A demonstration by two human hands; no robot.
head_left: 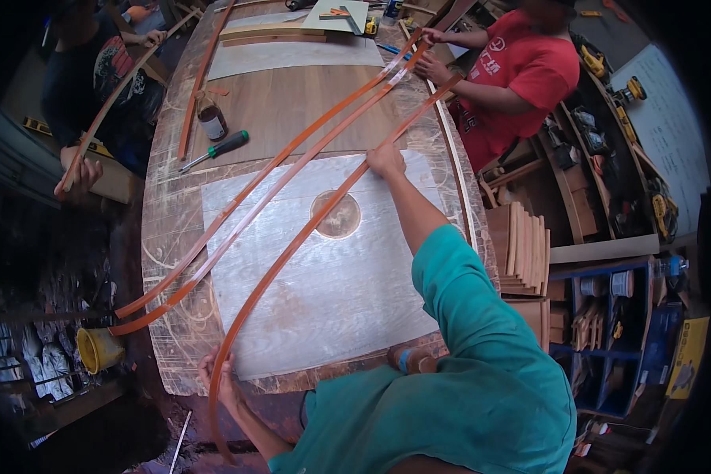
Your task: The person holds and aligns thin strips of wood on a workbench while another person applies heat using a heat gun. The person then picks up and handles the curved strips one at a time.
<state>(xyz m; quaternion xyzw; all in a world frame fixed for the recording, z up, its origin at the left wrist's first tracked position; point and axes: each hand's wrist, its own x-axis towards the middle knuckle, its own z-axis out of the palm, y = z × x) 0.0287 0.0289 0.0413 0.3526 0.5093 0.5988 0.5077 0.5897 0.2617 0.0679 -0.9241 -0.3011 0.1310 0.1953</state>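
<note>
A long, thin reddish-brown wooden strip (275, 261) runs diagonally over the workbench, its near end curving down past the front edge. My left hand (227, 385) is closed around it by the near edge. Farther up, my right hand (385, 161) grips the same strip above a pale grey wooden panel (316, 292) with a round mark (336, 215). To the left lie two similar strips, one (249, 186) beside the other (265, 207), with shiny light stretches. A person in a red shirt (521, 59) has both hands at their far ends.
A bottle of dark liquid (212, 118) and a green-handled screwdriver (225, 145) stand and lie left of a brown panel (292, 114). Another person (95, 87) at the left holds a strip. Stacked boards (521, 249) and a blue shelf (608, 347) are right; a yellow bucket (99, 350) is left.
</note>
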